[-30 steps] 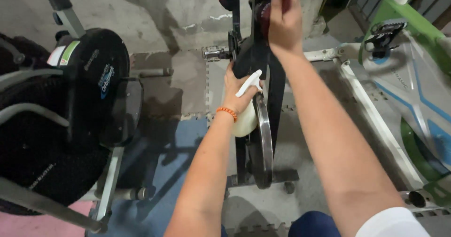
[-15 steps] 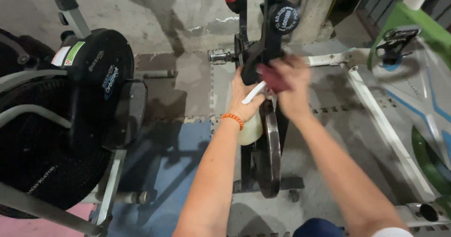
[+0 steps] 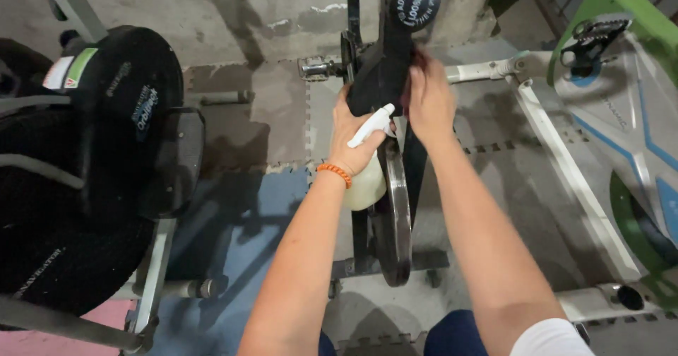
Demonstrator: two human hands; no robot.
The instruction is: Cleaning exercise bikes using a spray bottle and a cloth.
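Moving up since before, the right hand [image 3: 429, 102] presses a dark red cloth [image 3: 417, 66] on the black exercise-bike frame [image 3: 385, 73]. Left hand [image 3: 353, 140] grips a white plastic spray bottle [image 3: 367, 179].

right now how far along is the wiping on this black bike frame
Done: nothing shows as finished; no part of the black frame looks clearly cleaner than the rest. In hand: the right hand presses a dark red cloth against the frame just below the round knob, while the left hand holds a white spray bottle against it. Left: the flywheel and base lie below both hands, untouched.
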